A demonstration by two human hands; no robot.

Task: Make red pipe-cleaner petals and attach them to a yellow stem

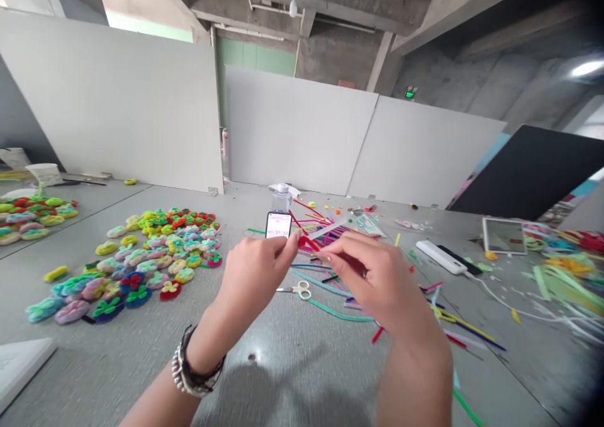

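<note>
Grey tabletop (141,345) was seen beneath pale boards (302,131). Near the frame's centre, a red fuzzy strip (309,243) was held above it, one end pinched by the curled left hand (250,266), the other apparently by the right hand's (377,276) nearly closed fingertips. A bending or twisting step was judged in hand, with a steady pinch called for next. The strip looked thin and crooked, partly hidden by fingers. Scissors (293,289) were seen just below.

Two hands (252,270), one lit phone (278,223), dozens of flowers (135,281).
</note>
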